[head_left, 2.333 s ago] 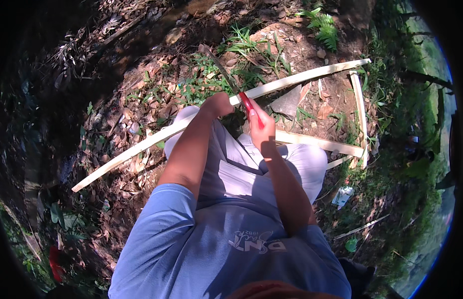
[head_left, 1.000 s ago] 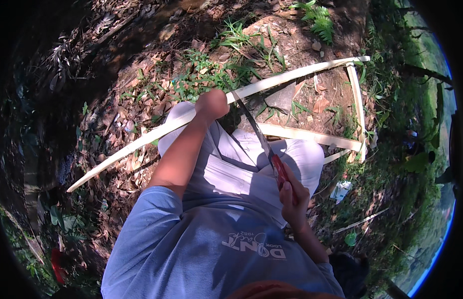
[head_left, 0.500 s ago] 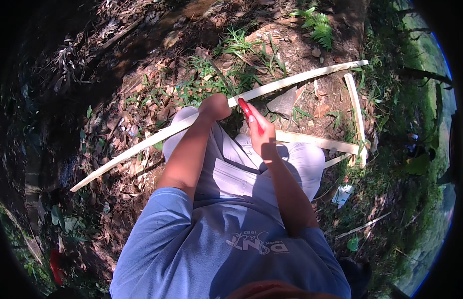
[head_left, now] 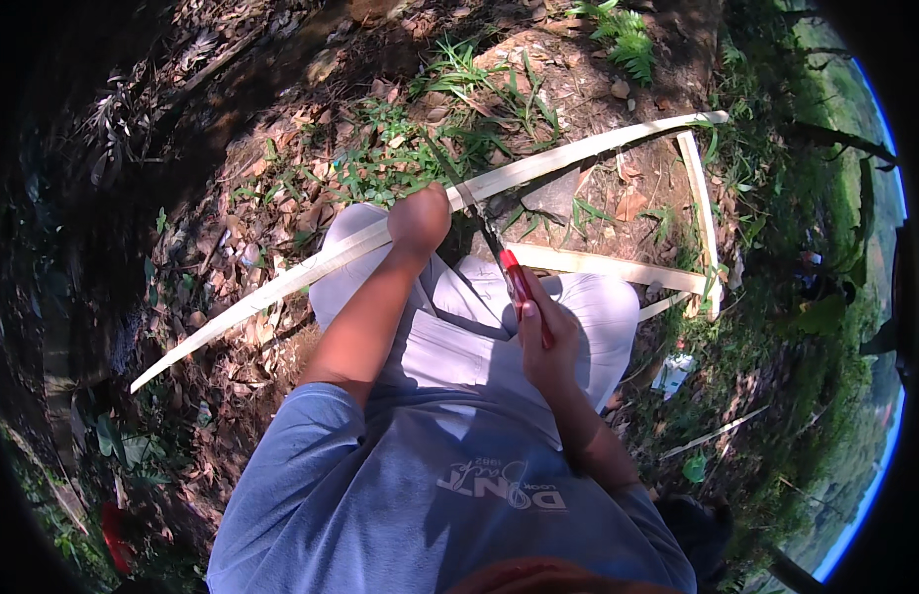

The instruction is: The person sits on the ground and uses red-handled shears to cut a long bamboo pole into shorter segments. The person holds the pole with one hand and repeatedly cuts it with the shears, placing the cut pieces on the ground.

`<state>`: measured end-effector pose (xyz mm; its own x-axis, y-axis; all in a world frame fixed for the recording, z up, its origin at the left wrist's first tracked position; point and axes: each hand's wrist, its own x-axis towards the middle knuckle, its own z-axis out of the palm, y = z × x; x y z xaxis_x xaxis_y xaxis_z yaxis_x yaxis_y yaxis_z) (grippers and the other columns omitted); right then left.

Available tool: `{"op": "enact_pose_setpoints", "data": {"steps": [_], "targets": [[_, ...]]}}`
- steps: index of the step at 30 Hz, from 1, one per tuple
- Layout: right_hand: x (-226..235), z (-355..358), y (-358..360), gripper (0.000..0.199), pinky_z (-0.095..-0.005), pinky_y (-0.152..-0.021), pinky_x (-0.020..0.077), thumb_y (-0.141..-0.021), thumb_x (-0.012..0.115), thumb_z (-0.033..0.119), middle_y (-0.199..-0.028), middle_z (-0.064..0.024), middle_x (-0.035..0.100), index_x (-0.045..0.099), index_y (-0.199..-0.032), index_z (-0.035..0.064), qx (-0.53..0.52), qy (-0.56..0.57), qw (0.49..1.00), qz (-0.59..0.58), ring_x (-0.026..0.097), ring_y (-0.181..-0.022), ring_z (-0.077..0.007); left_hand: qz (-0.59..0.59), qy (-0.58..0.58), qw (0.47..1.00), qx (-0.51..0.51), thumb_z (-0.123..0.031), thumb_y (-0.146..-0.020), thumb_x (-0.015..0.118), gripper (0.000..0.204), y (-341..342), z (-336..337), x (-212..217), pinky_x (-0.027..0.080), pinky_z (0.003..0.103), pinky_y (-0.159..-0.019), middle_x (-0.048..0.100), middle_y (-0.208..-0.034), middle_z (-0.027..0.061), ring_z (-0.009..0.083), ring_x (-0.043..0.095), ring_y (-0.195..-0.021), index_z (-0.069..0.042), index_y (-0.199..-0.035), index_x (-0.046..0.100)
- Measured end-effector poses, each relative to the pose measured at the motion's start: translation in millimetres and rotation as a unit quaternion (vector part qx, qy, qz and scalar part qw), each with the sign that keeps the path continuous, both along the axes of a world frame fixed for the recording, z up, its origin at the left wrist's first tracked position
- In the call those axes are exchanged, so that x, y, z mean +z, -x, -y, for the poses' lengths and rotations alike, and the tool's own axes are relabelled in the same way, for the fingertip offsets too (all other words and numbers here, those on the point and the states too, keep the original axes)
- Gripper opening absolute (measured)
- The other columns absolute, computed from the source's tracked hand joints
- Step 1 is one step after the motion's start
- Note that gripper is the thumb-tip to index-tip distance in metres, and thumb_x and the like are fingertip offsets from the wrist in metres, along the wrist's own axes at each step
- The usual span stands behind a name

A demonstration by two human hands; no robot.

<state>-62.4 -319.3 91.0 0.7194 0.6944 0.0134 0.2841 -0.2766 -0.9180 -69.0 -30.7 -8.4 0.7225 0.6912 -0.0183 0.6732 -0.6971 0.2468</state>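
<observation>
My left hand [head_left: 420, 220] is closed around a long pale wooden strip [head_left: 538, 166], which lies slantwise across my left thigh and reaches far out to both sides. In my right hand [head_left: 552, 346] is a hand saw [head_left: 522, 291] with a red handle and a narrow dark blade. That blade crosses the strip just right of my left fist, its tip pointing away over the grass. The blade's toothed edge is too small to make out. Another pale strip [head_left: 608, 265] runs from near my right knee toward the right.
A shorter pale strip [head_left: 699, 198] lies upright in view at the right, close to the long one's far end. A flat grey stone [head_left: 550, 196] sits beneath the long strip. Leaf litter, grass tufts and a fern [head_left: 626, 45] surround me. Some white litter [head_left: 673, 374] lies right of my knee.
My right hand has drawn the saw back toward my body and a little right, so more blade shows on the near side of the strip. My left hand keeps its grip.
</observation>
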Motion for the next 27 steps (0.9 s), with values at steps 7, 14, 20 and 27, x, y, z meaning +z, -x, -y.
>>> {"op": "enact_pose_setpoints", "data": {"steps": [7, 14, 20, 27], "targets": [[-33, -158, -61, 0.039, -0.0327, -0.089, 0.0564, -0.111, 0.059, 0.017, -0.119, -0.0215, 0.08, 0.067, -0.144, -0.003, -0.016, -0.087, 0.996, -0.023, 0.076, -0.099, -0.0198, 0.005, -0.009, 1.0, -0.015, -0.019, -0.089, 0.067, 0.017, -2, -21, -11, 0.066, 0.051, -0.077, 0.079, -0.086, 0.0206, 0.0387, 0.081, -0.08, -0.006, -0.093, 0.077], [-80, -26, -30, 0.044, -0.0285, -0.08, 0.055, -0.113, 0.056, 0.016, -0.103, -0.0096, 0.077, 0.06, -0.155, 0.0026, 0.001, -0.055, 0.998, -0.034, 0.068, -0.086, -0.0118, -0.051, 0.383, 0.919, -0.08, -0.021, -0.078, 0.081, 0.029, -17, -73, 1, 0.05, 0.043, -0.057, 0.067, -0.061, 0.0119, 0.0235, 0.062, -0.053, 0.003, -0.066, 0.072], [-17, 64, 13, 0.045, -0.025, -0.061, 0.0454, -0.112, 0.057, 0.015, -0.084, -0.0006, 0.067, 0.06, -0.155, 0.0005, 0.006, -0.042, 0.999, -0.018, 0.054, -0.066, -0.0052, -0.081, 0.504, 0.858, -0.058, -0.019, -0.087, 0.085, 0.03, -14, -93, -14, 0.049, 0.038, -0.054, 0.069, -0.064, 0.0099, 0.0182, 0.062, -0.053, -0.001, -0.068, 0.069], [7, 53, 19, 0.044, -0.0254, -0.061, 0.0455, -0.112, 0.058, 0.016, -0.081, -0.0016, 0.067, 0.062, -0.153, 0.0023, -0.032, -0.025, 0.999, -0.012, 0.055, -0.066, -0.0055, 0.058, 0.154, 0.981, -0.106, -0.042, -0.077, 0.096, 0.05, -3, -72, 2, 0.059, 0.046, -0.071, 0.075, -0.08, 0.0175, 0.0317, 0.076, -0.075, 0.001, -0.091, 0.074]]}}
